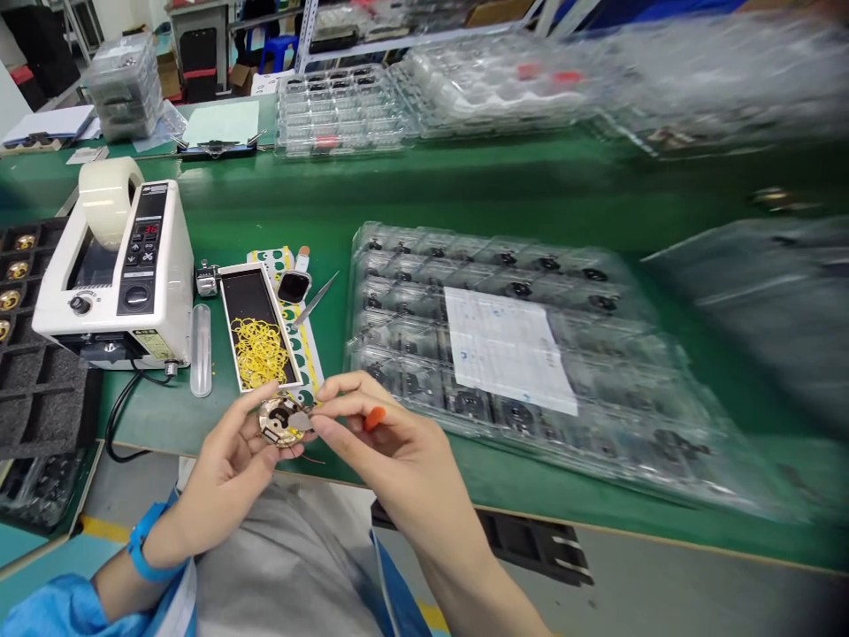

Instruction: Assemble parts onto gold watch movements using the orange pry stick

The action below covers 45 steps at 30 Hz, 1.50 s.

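My left hand [233, 460] is closed round the rim of a round gold-and-black watch-like module [275, 420], held near the table's front edge. My right hand [378, 433] pinches a small flat grey piece [301, 422] against the module's right side. An orange tip [375, 418] sticks up between the fingers of that hand; what it belongs to is hidden. A thin reddish wire hangs below the module. Just beyond my hands lies a long box [256, 296] with many yellow rings [262, 352] in it. Beside it are a square dark-faced watch [294, 286] and pointed tweezers [317, 299].
A white tape dispenser [159, 274] stands left, near a clear plastic tube [201, 349]. Black foam trays [49, 389] hold round gold parts at far left. A wide clear blister tray [404, 345] with a paper sheet [510, 349] lies right. More trays [341, 111] line the back shelf.
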### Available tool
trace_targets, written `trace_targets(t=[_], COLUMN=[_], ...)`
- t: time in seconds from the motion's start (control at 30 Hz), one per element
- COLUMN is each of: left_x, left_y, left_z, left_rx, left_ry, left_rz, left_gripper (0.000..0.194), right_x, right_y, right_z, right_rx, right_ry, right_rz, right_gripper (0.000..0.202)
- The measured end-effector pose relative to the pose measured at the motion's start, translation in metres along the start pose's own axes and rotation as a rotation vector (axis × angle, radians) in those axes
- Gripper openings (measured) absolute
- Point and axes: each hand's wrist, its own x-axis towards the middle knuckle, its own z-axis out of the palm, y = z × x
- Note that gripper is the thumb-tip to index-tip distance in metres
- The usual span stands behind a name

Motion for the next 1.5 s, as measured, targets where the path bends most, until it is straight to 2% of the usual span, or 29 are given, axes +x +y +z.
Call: trace_targets(t=[0.13, 0.53, 0.77, 0.97, 1.1, 1.4, 1.5], left_x=[0.000, -0.005, -0.006, -0.006, -0.001, 0.014, 0.017], left_y=[-0.001, -0.003, -0.006, -0.005, 0.000, -0.004, -0.007], left_z=[0.009, 0.027, 0.038, 0.044, 0.044, 0.033, 0.030], left_rx=[0.049, 0.144, 0.134, 0.121, 0.117, 0.106, 0.060], left_ry=[-0.049, 0.022, 0.065, 0.140, 0.130, 0.246, 0.281], left_rz=[0.010, 0.002, 0.018, 0.004, 0.012, 0.022, 0.015], left_gripper=[0.040, 0.047, 0.039, 0.033, 0.028, 0.037, 0.038], right_x=[-0.002, -0.007, -0.013, -0.016, -0.014, -0.011, -0.010], right_y=[-0.004, -0.016, -0.009, -0.003, -0.002, 0.007, 0.011], right_z=[-0.007, -0.015, -0.011, -0.006, -0.004, 0.014, 0.020], right_rx=[0.015, -0.076, -0.105, -0.171, -0.214, -0.386, -0.382], right_ry=[-0.025, -0.042, 0.078, 0.129, 0.150, 0.209, 0.265], right_rz=[0.028, -0.077, -0.179, -0.278, -0.360, -0.467, -0.433], right_gripper=[0.020, 0.018, 0.016, 0.017, 0.015, 0.012, 0.014])
